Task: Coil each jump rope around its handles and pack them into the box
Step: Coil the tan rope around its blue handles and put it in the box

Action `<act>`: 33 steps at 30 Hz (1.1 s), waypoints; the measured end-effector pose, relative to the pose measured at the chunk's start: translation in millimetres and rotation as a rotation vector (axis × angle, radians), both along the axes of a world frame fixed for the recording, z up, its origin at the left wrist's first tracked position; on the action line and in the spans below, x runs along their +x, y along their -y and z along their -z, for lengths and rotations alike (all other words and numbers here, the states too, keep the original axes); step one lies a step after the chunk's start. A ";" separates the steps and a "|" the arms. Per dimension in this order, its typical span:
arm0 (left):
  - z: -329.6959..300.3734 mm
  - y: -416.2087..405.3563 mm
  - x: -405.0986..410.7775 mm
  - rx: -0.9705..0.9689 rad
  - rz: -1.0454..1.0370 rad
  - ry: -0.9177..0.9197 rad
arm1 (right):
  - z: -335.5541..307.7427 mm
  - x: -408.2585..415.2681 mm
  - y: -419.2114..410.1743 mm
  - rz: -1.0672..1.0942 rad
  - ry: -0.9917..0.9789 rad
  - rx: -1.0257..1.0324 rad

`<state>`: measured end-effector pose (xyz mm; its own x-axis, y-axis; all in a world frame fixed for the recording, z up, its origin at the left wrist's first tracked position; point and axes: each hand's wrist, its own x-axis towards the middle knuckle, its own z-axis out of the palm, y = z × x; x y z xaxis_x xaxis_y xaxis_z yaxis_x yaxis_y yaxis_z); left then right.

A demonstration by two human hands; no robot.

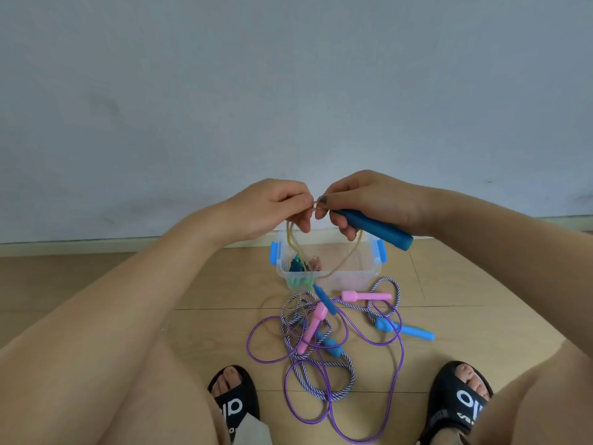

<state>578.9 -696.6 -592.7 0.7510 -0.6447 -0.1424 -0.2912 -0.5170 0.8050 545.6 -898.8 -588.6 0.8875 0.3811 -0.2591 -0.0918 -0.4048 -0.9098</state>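
Both hands were raised together above the box point(369, 271). The right hand point(369, 200) gripped a dark blue handle point(375, 229), its fingers curled round the upper end, while the left hand point(272, 207) pinched the thin yellowish rope point(345, 263) close beside it, fingertips nearly touching. That rope hung down in a loop into the clear box, which sat on the wooden floor point(481, 300) near the wall's edge. By my judgement this rope was only at the start of its coiling. Something coiled already lay in the box's left corner, too blurred to name. On the floor in front of the box, a purple rope point(398, 348) and a striped rope point(348, 377) lay tangled with pink handles point(365, 296) and light blue handles point(407, 329), not yet coiled.
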 end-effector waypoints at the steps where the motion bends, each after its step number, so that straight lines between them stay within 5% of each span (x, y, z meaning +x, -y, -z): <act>1: -1.5 -3.9 1.4 0.000 -0.009 0.013 | -0.4 0.4 2.8 0.003 -0.003 -0.012; 3: 0.0 -20.8 12.3 0.109 -0.051 0.092 | 1.0 0.3 9.8 0.006 -0.016 -0.041; 8: 15.7 -62.3 37.1 0.913 -0.221 0.282 | 4.5 -0.8 23.0 0.041 -0.044 -0.078; 10: 19.2 -52.3 31.2 0.740 -0.205 0.199 | 3.3 -1.0 19.3 0.046 -0.042 -0.057; 13: 5.3 -14.8 7.1 0.201 -0.097 0.015 | -0.1 -0.7 8.4 0.034 -0.020 0.000; 16: 0.1 4.3 -2.1 -0.024 0.002 -0.007 | -3.4 0.6 3.9 0.008 0.000 0.026; 19: 1.0 -6.9 4.8 -0.011 -0.008 0.027 | -1.2 0.3 5.6 -0.001 -0.029 0.023; 27: 16.3 -36.2 27.0 0.576 -0.115 0.200 | 4.0 1.0 14.4 0.016 -0.064 -0.054; 33: 10.5 -3.6 10.3 0.141 -0.146 0.075 | 0.2 2.7 7.3 0.061 -0.078 0.101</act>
